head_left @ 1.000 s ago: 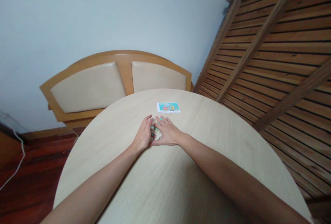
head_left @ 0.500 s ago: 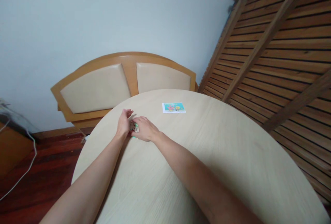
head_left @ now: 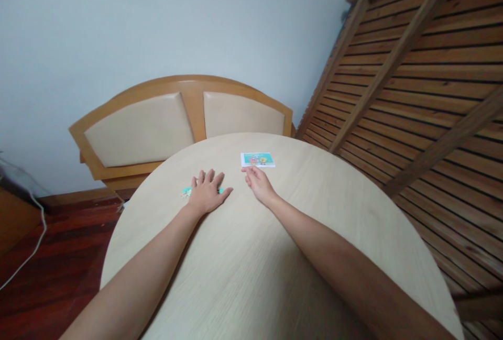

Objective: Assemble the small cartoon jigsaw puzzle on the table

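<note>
- Since half a second ago the hands have been drawn apart: the left hand (head_left: pixel 206 196) has been laid flat, and the right hand (head_left: pixel 259 184) has been moved up toward the picture card (head_left: pixel 258 159).
- The left hand is seen spread wide, palm down, left of the card and a little nearer the camera. Small puzzle pieces (head_left: pixel 186 192) are covered by it, and only teal edges are shown at either side of the palm. Nothing is gripped; the pieces appear to be kept in place by the flat palm.
- The right hand is held loosely open and empty, just below the card. Its fingertips are brought to the card's near left corner; whether the card is touched cannot be told.
- The card is found lying flat near the far edge of the round tabletop (head_left: pixel 275 256).
- Beyond the card a padded headboard (head_left: pixel 137 130) is leaned against the wall. To the card's right a slatted bed frame (head_left: pixel 412 94) is propped up, and far to its left a cable (head_left: pixel 27 245) is trailed over the floor.
- Nothing is placed between either hand and the card.
</note>
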The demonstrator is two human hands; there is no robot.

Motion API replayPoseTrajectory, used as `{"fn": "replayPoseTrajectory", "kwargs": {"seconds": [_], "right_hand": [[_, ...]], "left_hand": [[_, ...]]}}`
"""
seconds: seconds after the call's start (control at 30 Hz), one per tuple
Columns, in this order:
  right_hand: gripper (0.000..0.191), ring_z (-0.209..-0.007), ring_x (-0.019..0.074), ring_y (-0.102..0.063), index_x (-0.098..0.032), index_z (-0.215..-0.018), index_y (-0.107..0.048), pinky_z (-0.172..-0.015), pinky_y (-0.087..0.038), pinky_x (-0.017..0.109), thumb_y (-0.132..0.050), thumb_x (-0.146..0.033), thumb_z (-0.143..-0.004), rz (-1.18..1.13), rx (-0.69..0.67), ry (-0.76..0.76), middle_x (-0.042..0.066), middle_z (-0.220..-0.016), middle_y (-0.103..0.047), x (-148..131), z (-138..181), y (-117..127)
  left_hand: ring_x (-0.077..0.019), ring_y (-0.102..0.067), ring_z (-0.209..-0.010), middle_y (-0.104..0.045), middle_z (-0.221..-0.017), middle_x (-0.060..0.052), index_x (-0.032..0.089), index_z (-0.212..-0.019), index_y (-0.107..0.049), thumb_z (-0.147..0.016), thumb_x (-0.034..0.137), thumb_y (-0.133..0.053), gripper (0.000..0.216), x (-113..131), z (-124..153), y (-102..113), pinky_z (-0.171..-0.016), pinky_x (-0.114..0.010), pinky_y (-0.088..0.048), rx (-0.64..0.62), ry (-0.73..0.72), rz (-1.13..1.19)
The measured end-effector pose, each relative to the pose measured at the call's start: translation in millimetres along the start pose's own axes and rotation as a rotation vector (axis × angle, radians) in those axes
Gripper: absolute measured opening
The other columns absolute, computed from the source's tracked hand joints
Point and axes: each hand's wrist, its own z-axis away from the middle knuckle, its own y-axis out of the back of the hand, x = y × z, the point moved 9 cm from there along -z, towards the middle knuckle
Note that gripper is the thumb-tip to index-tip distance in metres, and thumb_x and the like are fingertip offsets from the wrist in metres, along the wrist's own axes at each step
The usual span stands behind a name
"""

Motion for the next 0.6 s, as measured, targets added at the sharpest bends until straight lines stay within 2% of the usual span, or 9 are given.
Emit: {"fn": "replayPoseTrajectory", "kwargs": {"seconds": [0.13, 0.2, 0.27, 0.3, 0.37, 0.47, 0.53, 0.6], "right_hand": [[0.042, -0.053, 0.0141, -0.045, -0.020, -0.103, -0.064, -0.053, -0.034, 0.025, -0.039, -0.053, -0.099, 0.167, -0.069, 0.011, -0.004, -0.061, -0.049, -7.7, 37.2, 64.9], [0.033, -0.058, 0.0144, -0.048, -0.021, -0.095, -0.066, -0.058, -0.034, 0.026, -0.050, -0.049, -0.096, 0.288, -0.090, 0.030, -0.003, -0.066, -0.056, -10.9, 54.6, 97.5], [0.026, -0.060, 0.0152, -0.050, -0.021, -0.087, -0.066, -0.060, -0.033, 0.027, -0.056, -0.045, -0.093, 0.405, -0.094, 0.046, -0.002, -0.065, -0.057, -10.8, 67.8, 120.3], [0.026, -0.060, 0.0154, -0.050, -0.021, -0.087, -0.066, -0.061, -0.032, 0.028, -0.053, -0.042, -0.095, 0.455, -0.086, 0.054, -0.002, -0.065, -0.057, -9.9, 72.0, 127.0], [0.023, -0.060, 0.0155, -0.051, -0.021, -0.089, -0.066, -0.061, -0.031, 0.028, -0.050, -0.036, -0.096, 0.536, -0.081, 0.078, -0.002, -0.066, -0.057, -9.8, 74.8, 128.7], [0.015, -0.062, 0.0152, -0.052, -0.021, -0.079, -0.063, -0.061, -0.030, 0.028, -0.056, -0.028, -0.090, 0.614, -0.118, 0.145, -0.002, -0.065, -0.057, -27.9, 68.4, 112.3], [0.021, -0.064, 0.0149, -0.051, -0.021, -0.068, -0.055, -0.062, -0.031, 0.029, -0.059, -0.025, -0.088, 0.643, -0.132, 0.232, -0.001, -0.067, -0.057, -60.6, 67.4, 101.4], [0.032, -0.058, 0.0142, -0.046, -0.022, -0.061, -0.045, -0.059, -0.030, 0.030, -0.058, -0.020, -0.089, 0.717, -0.090, 0.557, -0.002, -0.059, -0.050, -116.2, 91.2, 92.7]], "left_hand": [[-0.0457, -0.040, -0.140, -0.053, -0.148, -0.016, 0.023, -0.135, -0.062, -0.099, 0.051, -0.049, 0.048, -15.9, -8.7, 3.8, -0.111, -0.066, -0.029, 0.061, 0.047, -0.028], [-0.0456, -0.042, -0.138, -0.056, -0.145, -0.017, 0.020, -0.130, -0.065, -0.099, 0.046, -0.050, 0.043, -20.4, -12.2, 9.4, -0.111, -0.066, -0.030, 0.104, 0.041, -0.025], [-0.0416, -0.045, -0.136, -0.059, -0.141, -0.016, 0.019, -0.124, -0.068, -0.099, 0.041, -0.051, 0.037, -18.2, -14.0, 17.8, -0.113, -0.063, -0.030, 0.156, 0.004, -0.019], [-0.0382, -0.048, -0.133, -0.062, -0.137, -0.014, 0.019, -0.119, -0.070, -0.100, 0.039, -0.050, 0.034, -14.2, -13.9, 22.1, -0.113, -0.059, -0.031, 0.178, -0.027, -0.014], [-0.0313, -0.055, -0.125, -0.067, -0.128, -0.011, 0.020, -0.107, -0.072, -0.101, 0.037, -0.048, 0.030, -1.2, -11.1, 29.2, -0.112, -0.050, -0.036, 0.211, -0.095, -0.002], [-0.0273, -0.059, -0.115, -0.070, -0.119, -0.009, 0.020, -0.098, -0.072, -0.103, 0.039, -0.047, 0.032, 27.4, 0.2, 34.4, -0.106, -0.045, -0.042, 0.237, -0.210, 0.011], [-0.0270, -0.061, -0.109, -0.070, -0.113, -0.010, 0.019, -0.097, -0.070, -0.104, 0.037, -0.044, 0.032, 56.5, 12.9, 33.4, -0.100, -0.045, -0.045, 0.227, -0.400, 0.042], [-0.0243, -0.062, -0.104, -0.069, -0.110, -0.010, 0.019, -0.099, -0.068, -0.105, 0.036, -0.042, 0.032, 76.9, 22.0, 25.3, -0.092, -0.040, -0.050, 0.129, -0.524, 0.081]]}}
